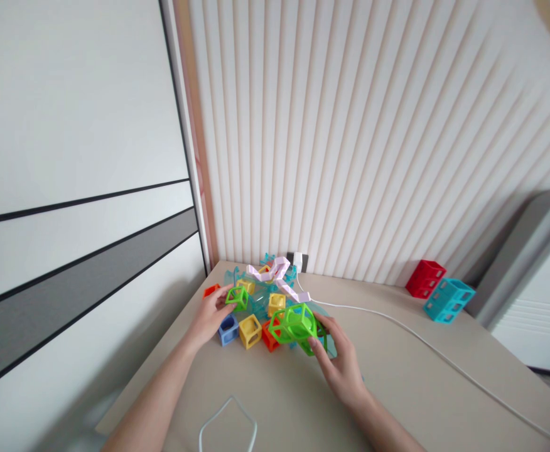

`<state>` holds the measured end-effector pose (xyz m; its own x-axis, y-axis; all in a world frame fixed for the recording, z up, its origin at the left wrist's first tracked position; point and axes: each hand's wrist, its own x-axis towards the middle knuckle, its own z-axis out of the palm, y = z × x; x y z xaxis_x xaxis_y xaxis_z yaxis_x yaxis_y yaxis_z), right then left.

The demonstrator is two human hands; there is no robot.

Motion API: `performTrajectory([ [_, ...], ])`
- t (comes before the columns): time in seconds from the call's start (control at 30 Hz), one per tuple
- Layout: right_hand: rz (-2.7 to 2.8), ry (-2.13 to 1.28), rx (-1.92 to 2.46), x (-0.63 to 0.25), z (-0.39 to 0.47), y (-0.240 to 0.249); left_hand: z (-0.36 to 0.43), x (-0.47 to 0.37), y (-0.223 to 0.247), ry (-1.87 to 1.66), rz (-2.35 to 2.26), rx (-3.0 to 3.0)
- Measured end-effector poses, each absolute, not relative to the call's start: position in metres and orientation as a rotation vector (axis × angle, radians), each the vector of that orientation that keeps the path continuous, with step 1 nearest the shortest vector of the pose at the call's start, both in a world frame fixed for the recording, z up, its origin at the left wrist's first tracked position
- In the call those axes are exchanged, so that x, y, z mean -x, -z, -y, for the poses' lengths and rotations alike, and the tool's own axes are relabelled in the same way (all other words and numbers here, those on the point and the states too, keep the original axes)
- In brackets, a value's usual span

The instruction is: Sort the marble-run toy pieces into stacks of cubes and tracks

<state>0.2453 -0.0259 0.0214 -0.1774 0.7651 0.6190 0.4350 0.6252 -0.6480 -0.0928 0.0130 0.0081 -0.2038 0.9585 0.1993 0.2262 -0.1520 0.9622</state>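
Note:
My left hand [213,312] pinches a small green open-frame cube [237,298] above the back left of the table. My right hand [337,359] grips a larger cluster of joined green frame blocks [298,323], raised over the tabletop. Below and between the hands lie a blue cube [228,330], a yellow cube [250,331] and a red cube [271,336], partly hidden by the green cluster. Another yellow cube [277,304] sits behind them, among clear teal plastic pieces [258,307]. A pale pink zigzag piece [279,269] lies at the back of the pile.
On the beige table [378,370], a red block stack [425,279] and a teal block stack [449,301] stand at the right. A white cable [397,317] runs from a plug [297,260] across the tabletop. A ribbed wall [303,138] rises behind; a white cabinet [81,125] borders the left.

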Motion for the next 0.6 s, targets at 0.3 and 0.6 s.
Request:
performTrajectory([
  [0.3,1.792,-0.397,0.946,-0.2439,0.0257,-0.0222,-0.0128,0.0974,-0.0074,-1.348,-1.549,-1.497],
  [0.6,1.790,-0.383,0.937,-0.2439,0.0266,-0.0261,-0.0071,0.0912,-0.0139,-1.368,-1.577,-1.523],
])
